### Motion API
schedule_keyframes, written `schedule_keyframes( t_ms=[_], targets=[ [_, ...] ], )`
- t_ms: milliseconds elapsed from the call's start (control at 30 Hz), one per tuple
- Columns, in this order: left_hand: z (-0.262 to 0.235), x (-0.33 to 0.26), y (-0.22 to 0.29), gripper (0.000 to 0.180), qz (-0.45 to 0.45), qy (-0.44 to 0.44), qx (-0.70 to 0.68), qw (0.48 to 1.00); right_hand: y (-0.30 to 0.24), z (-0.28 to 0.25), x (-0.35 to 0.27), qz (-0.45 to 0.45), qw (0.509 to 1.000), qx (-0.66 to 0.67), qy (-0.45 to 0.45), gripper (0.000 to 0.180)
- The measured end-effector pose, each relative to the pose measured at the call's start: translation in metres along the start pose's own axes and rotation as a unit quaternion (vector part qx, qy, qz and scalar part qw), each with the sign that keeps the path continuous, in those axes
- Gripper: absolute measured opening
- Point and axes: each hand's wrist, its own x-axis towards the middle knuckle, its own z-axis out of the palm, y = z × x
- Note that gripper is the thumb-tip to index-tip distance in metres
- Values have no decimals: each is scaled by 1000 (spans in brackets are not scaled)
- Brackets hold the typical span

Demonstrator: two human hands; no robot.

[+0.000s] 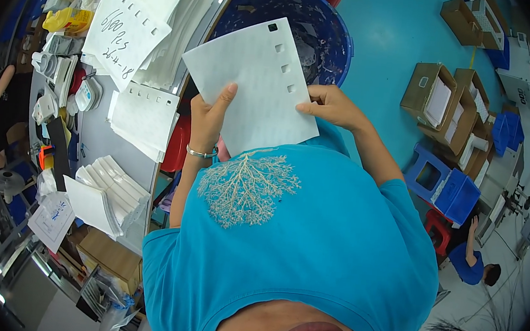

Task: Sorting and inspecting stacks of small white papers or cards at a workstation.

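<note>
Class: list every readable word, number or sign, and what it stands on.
I place texts without copying them.
Top sheet on pile: legible black handwriting.
White panel, right: dark characters, small.
Sheet with blue print: too small.
Yellow package: blurred.
Held sheet: any marks too faint.

A sheet (246, 100) is held between a worktable (127, 168) at the left and cardboard boxes (416, 94) at the right.
The sheet is gripped along its left side by the left hand (211, 119) and at its right edge by the right hand (331, 105); beyond it, a tub (346, 42) is partly covered. On the worktable, the first stack (184, 40) is set farthest forward, the second stack (145, 119) nearer, and the third stack (112, 195) beside the torso (347, 237). A bottle (68, 20) is placed left of the first stack. The boxes are grouped on the floor (386, 33), well apart from the tub, with a stool (456, 197) positioned on their near side.
</note>
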Motion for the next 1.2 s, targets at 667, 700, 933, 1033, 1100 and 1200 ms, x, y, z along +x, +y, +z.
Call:
schedule_keyframes(
  t_ms=[667, 700, 933, 1033, 1100, 1200],
  targets=[
    [-1, 1, 1, 39, -13, 18, -13, 1000, -9, 28, -11, 8, 979, -200, 46, 39],
    [-2, 0, 2, 39, -12, 19, -13, 1000, -10, 30, -9, 14, 958, -275, 80, 39],
    [-8, -1, -2, 42, -23, 49, -60, 997, 5, 8, -15, 163, 980, 103, -51, 42],
    [-5, 0, -7, 44, -24, 54, -76, 995, 17, 15, -3, 111, 855, 505, -48, 41],
    [-5, 0, -9, 44, -27, 58, -72, 995, 16, 23, 4, 108, 898, 426, -3, 41],
    [-6, -1, -10, 45, -38, 58, -59, 996, 11, 37, 6, 114, 923, 365, 46, 37]
  ],
)
